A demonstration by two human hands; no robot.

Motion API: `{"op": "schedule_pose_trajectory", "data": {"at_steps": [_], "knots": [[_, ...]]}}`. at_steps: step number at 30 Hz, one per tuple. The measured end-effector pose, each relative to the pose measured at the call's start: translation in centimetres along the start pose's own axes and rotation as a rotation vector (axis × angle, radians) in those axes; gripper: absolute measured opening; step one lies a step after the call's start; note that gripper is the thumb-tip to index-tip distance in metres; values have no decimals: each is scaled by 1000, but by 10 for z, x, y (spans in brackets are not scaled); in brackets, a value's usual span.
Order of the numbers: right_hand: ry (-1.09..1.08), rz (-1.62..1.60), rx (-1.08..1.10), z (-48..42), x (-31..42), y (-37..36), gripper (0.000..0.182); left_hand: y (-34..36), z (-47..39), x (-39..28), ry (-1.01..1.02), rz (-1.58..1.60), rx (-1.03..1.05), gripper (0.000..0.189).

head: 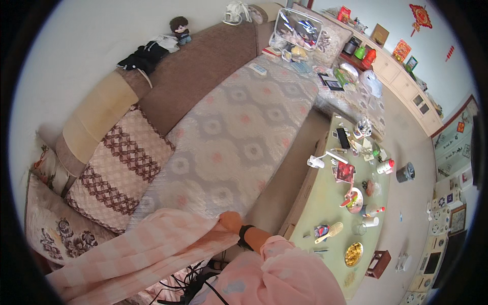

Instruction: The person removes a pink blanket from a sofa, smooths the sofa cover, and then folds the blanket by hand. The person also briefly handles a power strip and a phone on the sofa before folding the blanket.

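Observation:
My right hand (230, 222), with a black band on the wrist, grips the edge of a pink and white checked blanket (167, 248). The blanket stretches in folds from this hand to the lower left rim. My left hand is out of view. Beyond the blanket lies a long sofa seat with a grey quilted cover (228, 133) in a flower pattern. A patterned pillow (122, 167) rests at its left side, partly against the backrest (202, 72). Black cords (190, 282) hang or lie just below the blanket, close to my body.
Right of the sofa stands a long green-topped table (305, 259) with a hairbrush (329, 232), a bowl of yellow food (353, 254), bottles and papers. Another cushion (65, 232) is at lower left. A stool (378, 264) and a waste bin (405, 172) stand beyond the table.

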State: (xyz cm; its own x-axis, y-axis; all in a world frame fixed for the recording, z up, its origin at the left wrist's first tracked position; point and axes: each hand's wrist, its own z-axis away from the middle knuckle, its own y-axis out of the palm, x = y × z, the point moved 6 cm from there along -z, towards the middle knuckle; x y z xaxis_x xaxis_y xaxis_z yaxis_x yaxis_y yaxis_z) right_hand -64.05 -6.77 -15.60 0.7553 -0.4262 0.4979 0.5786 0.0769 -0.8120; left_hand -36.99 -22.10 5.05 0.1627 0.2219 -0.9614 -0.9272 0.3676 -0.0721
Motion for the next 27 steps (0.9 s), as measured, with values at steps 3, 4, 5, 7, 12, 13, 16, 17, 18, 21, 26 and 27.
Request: {"op": "schedule_pose_trajectory", "data": {"at_steps": [3, 4, 5, 7, 12, 13, 16, 17, 18, 21, 26, 27], "knots": [[136, -170, -271, -20, -35, -59, 21, -30, 14, -7, 15, 17, -81, 40], [200, -193, -244, -32, -60, -79, 20, -44, 22, -10, 27, 26, -118, 40], [243, -221, -228, -37, -81, -97, 19, -60, 31, -14, 41, 38, -162, 40], [146, -89, -491, -29, -93, -130, 12, -98, 50, -23, 81, 58, -259, 39], [43, 251, -372, -38, -91, -169, 10, -227, 128, -76, 277, 116, -570, 38], [52, 292, -388, -41, -89, -178, 11, -250, 149, -89, 323, 127, -628, 38], [168, 438, -314, -54, -99, -184, 10, -306, 211, -134, 469, 161, -758, 38], [151, 516, -311, -60, -102, -182, 10, -319, 231, -146, 511, 178, -790, 38], [204, 495, -327, -66, -110, -179, 11, -329, 249, -157, 552, 194, -811, 37], [134, 415, -446, -76, -123, -169, 16, -343, 264, -174, 588, 245, -836, 37], [175, -263, -420, -112, -66, -184, 13, -274, 192, -172, 505, 206, -663, 26], [-88, -470, -387, -115, -15, -190, 12, -253, 171, -171, 395, 130, -640, 24]]}}
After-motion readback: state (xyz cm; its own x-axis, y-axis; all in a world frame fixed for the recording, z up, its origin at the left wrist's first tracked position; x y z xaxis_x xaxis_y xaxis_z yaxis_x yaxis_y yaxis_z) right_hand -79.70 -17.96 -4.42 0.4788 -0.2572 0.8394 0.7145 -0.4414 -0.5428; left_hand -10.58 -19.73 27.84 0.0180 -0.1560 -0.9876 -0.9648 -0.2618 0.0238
